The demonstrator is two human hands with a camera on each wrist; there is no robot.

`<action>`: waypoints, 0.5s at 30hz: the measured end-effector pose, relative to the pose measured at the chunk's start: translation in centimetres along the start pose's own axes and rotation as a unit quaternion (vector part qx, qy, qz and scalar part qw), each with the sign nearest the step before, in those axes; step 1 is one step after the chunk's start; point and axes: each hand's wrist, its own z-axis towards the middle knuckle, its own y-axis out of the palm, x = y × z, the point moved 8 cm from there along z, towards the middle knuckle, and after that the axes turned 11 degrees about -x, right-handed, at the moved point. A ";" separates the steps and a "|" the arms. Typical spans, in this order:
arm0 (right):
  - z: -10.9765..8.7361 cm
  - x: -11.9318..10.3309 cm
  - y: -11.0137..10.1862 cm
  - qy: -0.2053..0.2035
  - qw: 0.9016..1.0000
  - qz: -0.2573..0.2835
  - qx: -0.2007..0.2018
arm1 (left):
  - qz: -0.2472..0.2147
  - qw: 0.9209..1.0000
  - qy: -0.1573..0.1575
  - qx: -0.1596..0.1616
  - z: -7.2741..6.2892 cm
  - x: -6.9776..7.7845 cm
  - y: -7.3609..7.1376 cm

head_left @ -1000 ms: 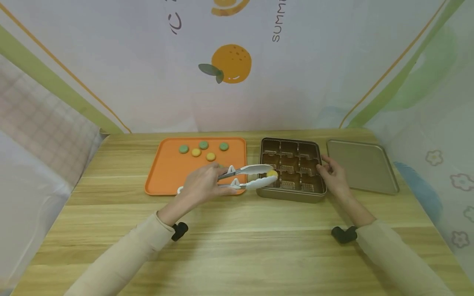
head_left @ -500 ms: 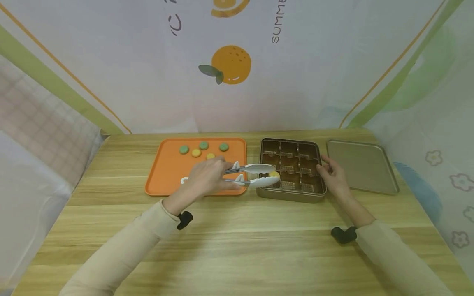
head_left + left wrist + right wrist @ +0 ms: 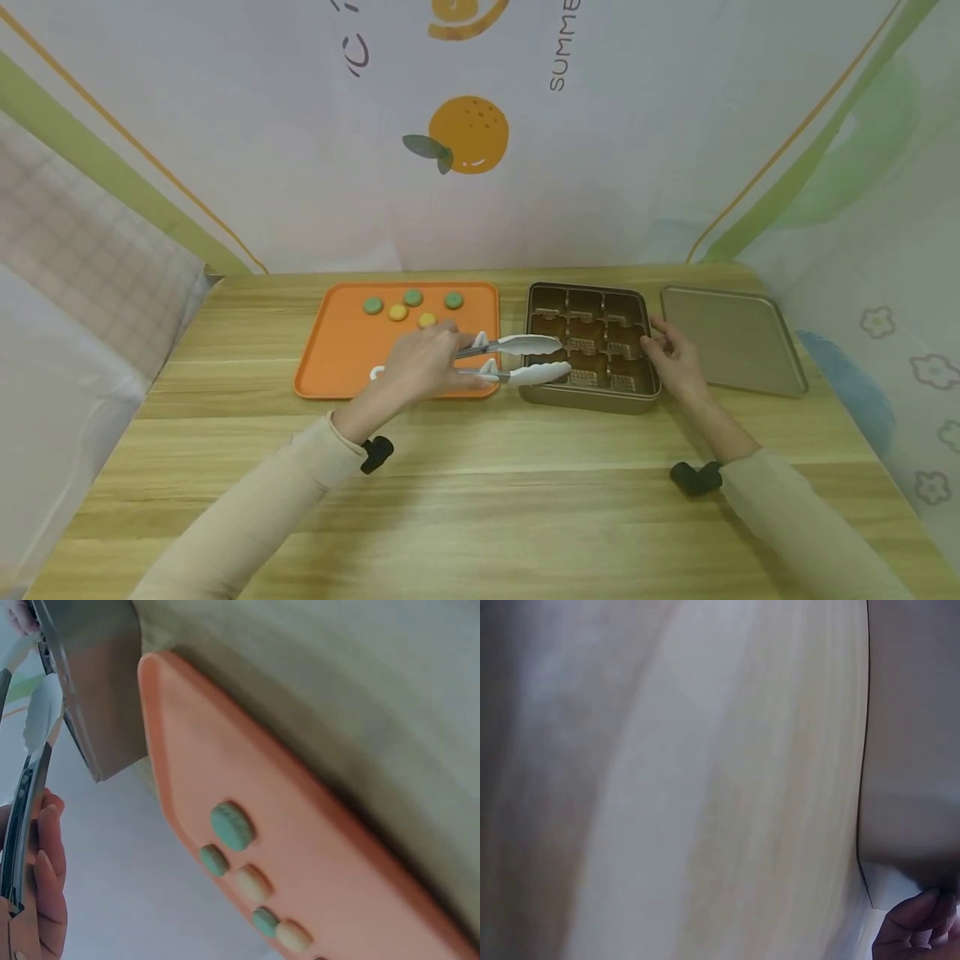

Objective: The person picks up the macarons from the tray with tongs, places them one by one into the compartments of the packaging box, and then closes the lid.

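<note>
The left hand (image 3: 420, 358) grips the tongs (image 3: 525, 344), their white tips (image 3: 542, 373) apart over the left part of the brown pan (image 3: 588, 399). The right hand (image 3: 678, 364) pinches the pan's right edge. Left of the pan, an orange tray (image 3: 337, 358) holds green cookies (image 3: 412, 297) and yellow cookies (image 3: 398, 312).

The tongs (image 3: 534, 344) now gape wider over the brown pan (image 3: 592, 400), and the yellow macaron (plain to see moments ago) has gone from between their tips.
</note>
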 end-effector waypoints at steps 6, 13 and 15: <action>0.0 0.2 0.2 0.002 1.000 -0.002 -0.006 | -0.056 0.998 -0.013 0.034 -1.4 -1.7 1.0; 0.1 0.5 0.1 0.007 1.000 -0.002 -0.003 | -0.116 0.991 -0.040 0.053 -3.9 -5.2 2.1; 0.1 0.6 0.1 0.010 1.000 -0.003 -0.001 | -0.122 0.990 -0.056 0.050 -4.5 -6.4 2.4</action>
